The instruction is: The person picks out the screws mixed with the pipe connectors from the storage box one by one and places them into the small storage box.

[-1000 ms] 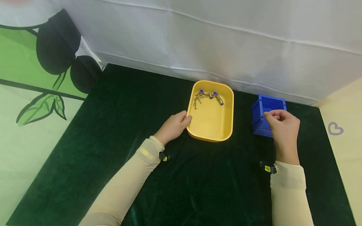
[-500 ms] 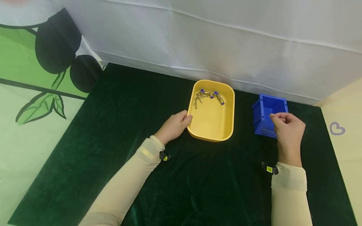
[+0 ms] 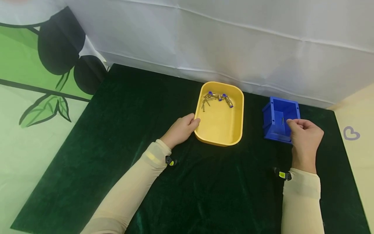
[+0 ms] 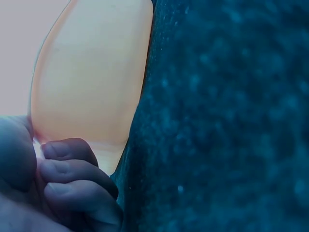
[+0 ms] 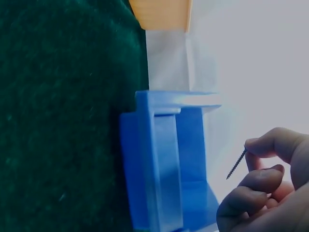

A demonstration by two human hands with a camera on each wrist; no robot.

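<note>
My left hand (image 3: pixel 181 130) grips the near left side of a yellow tray (image 3: pixel 219 143), thumb over the rim. In the left wrist view its fingers (image 4: pixel 72 169) curl against the tray's translucent wall (image 4: pixel 91 82). Over the front right of a blue bin (image 3: pixel 267 120) is my right hand (image 3: pixel 306 135). The right wrist view shows a dark threaded screw (image 5: pixel 235 165) slanting down from the thumb and finger that pinch its upper end. From the head, a thin screw (image 3: pixel 282 121) appears within the bin's outline, just left of the thumb tip.
Brass fittings with blue ends (image 3: pixel 229 101) and several screws (image 3: pixel 204 106) lie at the far end of the yellow tray. A dark green cloth (image 3: pixel 163 195) covers the table. White fabric (image 3: pixel 222 42) hangs close behind both containers.
My right hand has shifted right and slightly toward me over the blue bin, and a screw has come into sight beside its thumb. The left hand keeps its grip on the tray.
</note>
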